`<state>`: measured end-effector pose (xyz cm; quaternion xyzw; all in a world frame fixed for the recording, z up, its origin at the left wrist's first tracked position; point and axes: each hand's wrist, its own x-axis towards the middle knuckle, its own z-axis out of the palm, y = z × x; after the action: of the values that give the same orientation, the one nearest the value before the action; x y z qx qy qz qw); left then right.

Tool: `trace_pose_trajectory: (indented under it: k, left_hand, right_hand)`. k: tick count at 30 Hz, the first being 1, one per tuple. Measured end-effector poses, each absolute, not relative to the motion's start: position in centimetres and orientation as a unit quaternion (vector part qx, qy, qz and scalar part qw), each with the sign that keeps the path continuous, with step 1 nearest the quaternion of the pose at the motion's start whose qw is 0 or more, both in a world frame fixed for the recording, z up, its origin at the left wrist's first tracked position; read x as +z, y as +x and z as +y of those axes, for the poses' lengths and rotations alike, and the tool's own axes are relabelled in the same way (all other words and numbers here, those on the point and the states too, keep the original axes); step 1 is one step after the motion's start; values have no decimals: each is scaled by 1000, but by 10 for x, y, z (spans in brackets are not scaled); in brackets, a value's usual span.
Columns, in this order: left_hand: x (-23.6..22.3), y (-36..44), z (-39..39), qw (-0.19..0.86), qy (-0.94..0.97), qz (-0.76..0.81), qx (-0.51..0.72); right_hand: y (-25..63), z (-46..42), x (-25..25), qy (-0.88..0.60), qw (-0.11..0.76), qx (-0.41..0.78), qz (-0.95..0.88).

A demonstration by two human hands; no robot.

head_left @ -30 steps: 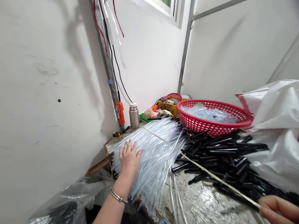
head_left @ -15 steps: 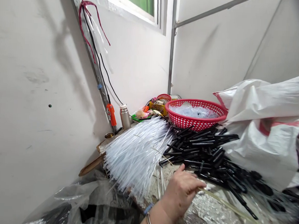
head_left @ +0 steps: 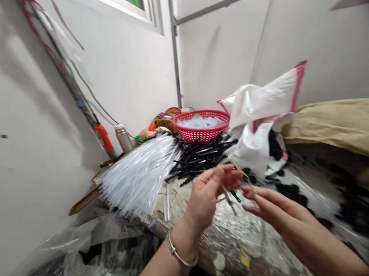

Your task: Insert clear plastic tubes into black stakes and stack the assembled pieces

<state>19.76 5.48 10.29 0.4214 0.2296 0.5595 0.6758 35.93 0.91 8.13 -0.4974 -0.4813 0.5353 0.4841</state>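
Note:
My left hand (head_left: 206, 192), with a silver bracelet at its wrist, is closed with bent fingers on a thin yellowish strand (head_left: 246, 174). The strand loops above the fingers and runs toward my right hand (head_left: 270, 204). My right hand reaches in from the right, its fingertips at the strand, blurred by motion. Just behind the hands lies a heap of black plastic rods (head_left: 202, 155). Left of them spreads a large bundle of clear thin tubes (head_left: 139, 168). Both hands are above the worktable (head_left: 226, 216), whose surface is covered with wrinkled plastic.
A red basket (head_left: 200, 134) holding clear plastic pieces stands at the back. White sacks (head_left: 260, 105) and a tan cloth (head_left: 340, 121) lie to the right. A steel flask (head_left: 124, 139) and an orange tool (head_left: 103, 138) are by the left wall. Clear plastic bags (head_left: 83, 239) hang below the table edge.
The view has swung to the right. My right hand has come into view beside my left hand. The strand, earlier stretched out toward the lower right, now loops between the hands.

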Motion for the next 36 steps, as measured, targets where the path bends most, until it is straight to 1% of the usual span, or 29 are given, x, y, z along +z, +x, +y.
trace_pose_trajectory:
  k: [5, 9, 14, 20, 28, 32, 36]
  left_hand:
    - [135, 217, 62, 663, 461, 195, 557]
    - [155, 227, 67, 644, 467, 197, 572]
    - [172, 236, 71, 629, 503, 200, 558]
    - [183, 242, 72, 608, 526, 207, 557]
    - [197, 238, 71, 567, 559, 234, 557]
    - [202, 240, 69, 572, 561, 236, 550]
    - [208, 241, 67, 578, 570, 247, 528]
  right_hand:
    - [348, 19, 104, -414, 492, 561, -521]
    - [352, 18, 104, -374, 501, 585, -517]
    - [357, 15, 103, -347, 504, 618, -494]
    - [356, 16, 106, -314, 518, 631, -485]
    - [351, 14, 99, -317, 497, 641, -491]
    - [342, 17, 98, -298, 510, 622, -514]
    - [335, 18, 97, -282, 501, 635, -517]
